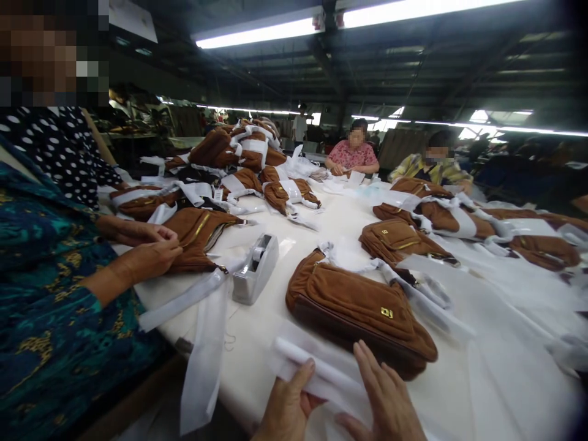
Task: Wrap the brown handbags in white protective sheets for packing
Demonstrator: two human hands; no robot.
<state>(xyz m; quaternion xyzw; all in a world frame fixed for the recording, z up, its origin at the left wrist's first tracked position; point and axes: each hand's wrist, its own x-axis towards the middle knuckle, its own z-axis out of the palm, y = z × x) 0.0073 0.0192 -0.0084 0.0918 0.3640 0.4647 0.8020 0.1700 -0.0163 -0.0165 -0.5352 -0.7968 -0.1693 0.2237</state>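
A brown suede bag [358, 306] with a gold emblem lies on the white table [257, 361] right in front of me. Thin white wrapping paper [316, 367] is spread at its near edge. My left hand [287, 404] pinches a rolled fold of that paper between thumb and fingers. My right hand [386, 398] rests flat on the paper, fingers stretched toward the bag's bottom edge, close to touching it.
A grey tape dispenser [256, 269] stands left of the bag. A co-worker's hands [142, 245] at the left work on another brown bag [197, 236]. Several more wrapped and bare bags [399, 239] cover the table. Two people sit at the far end.
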